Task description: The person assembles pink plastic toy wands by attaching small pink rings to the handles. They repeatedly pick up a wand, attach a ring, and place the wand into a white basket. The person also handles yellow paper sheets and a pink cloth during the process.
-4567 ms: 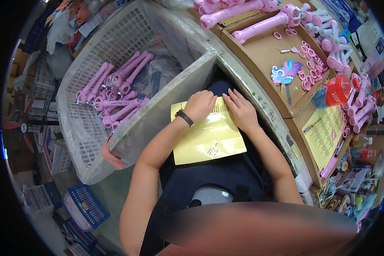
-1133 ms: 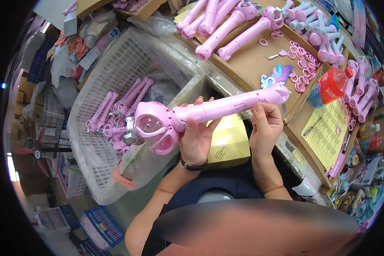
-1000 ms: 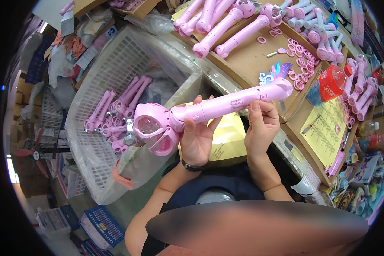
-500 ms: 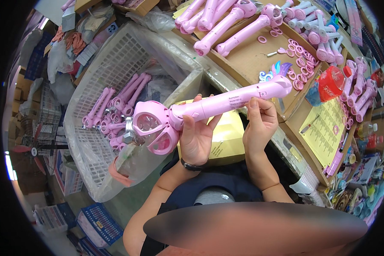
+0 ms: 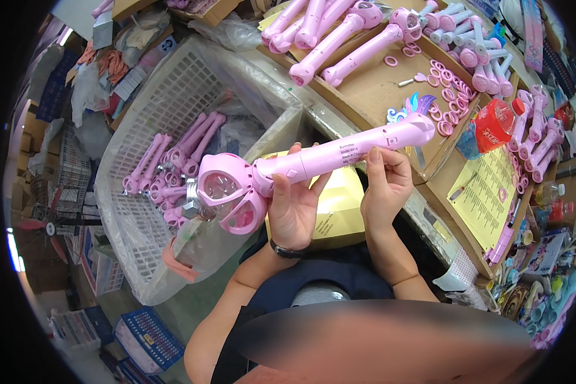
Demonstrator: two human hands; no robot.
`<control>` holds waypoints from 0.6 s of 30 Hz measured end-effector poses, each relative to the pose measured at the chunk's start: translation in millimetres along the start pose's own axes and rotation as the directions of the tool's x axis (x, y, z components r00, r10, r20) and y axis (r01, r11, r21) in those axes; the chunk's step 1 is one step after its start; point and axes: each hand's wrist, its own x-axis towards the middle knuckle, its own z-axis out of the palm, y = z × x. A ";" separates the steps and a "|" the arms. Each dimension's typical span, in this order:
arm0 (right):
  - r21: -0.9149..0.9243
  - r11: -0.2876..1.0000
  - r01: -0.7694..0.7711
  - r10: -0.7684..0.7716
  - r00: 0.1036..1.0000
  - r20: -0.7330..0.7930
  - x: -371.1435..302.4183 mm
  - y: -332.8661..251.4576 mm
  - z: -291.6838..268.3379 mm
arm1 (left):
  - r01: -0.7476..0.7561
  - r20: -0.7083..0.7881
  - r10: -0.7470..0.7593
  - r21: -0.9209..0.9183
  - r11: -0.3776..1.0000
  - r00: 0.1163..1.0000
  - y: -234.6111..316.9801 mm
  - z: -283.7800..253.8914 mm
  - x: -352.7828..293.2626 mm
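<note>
A pink toy wand [image 5: 339, 148] lies slantwise across both hands, its round cage-like head with a clear globe at the left and its flared handle end at the upper right. My left hand [image 5: 296, 208] is closed round the shaft just beside the head, thumb in front and fingers behind. With thumb and forefinger pinched, my right hand [image 5: 387, 182] grips the lower edge of the shaft near small dark print. A purple and blue wing-shaped piece [image 5: 416, 107] shows just behind the handle end. Beneath the wand is a yellow box [image 5: 336, 217].
On the left, a white plastic-lined basket [image 5: 125, 211] contains several pink wands [image 5: 195, 137]. A cardboard tray [image 5: 365, 96] on the bench bears pink rings [image 5: 451, 96] and more wands. To the right are a red-labelled bottle [image 5: 498, 125] and a yellow printed sheet [image 5: 483, 198].
The wand has turned slightly about its length, so the print on its shaft shows more fully. My right hand has shifted a little to the left; my left hand keeps its hold.
</note>
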 end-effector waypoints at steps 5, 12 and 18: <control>-0.062 0.997 0.045 -0.045 0.999 -0.009 -0.9 6.0 -0.2 | 0.016 0.023 -0.017 0.042 0.999 1.000 0.3 -2.6 -1.6; -0.390 0.893 0.225 -0.208 0.974 0.088 3.9 22.6 -5.6 | -0.180 0.154 0.163 0.105 0.978 0.975 -8.8 -5.6 -6.1; -0.543 0.832 0.115 -0.249 0.952 -0.179 35.0 12.6 -37.7 | -0.292 0.194 0.252 0.220 0.931 0.948 10.5 -13.6 -4.4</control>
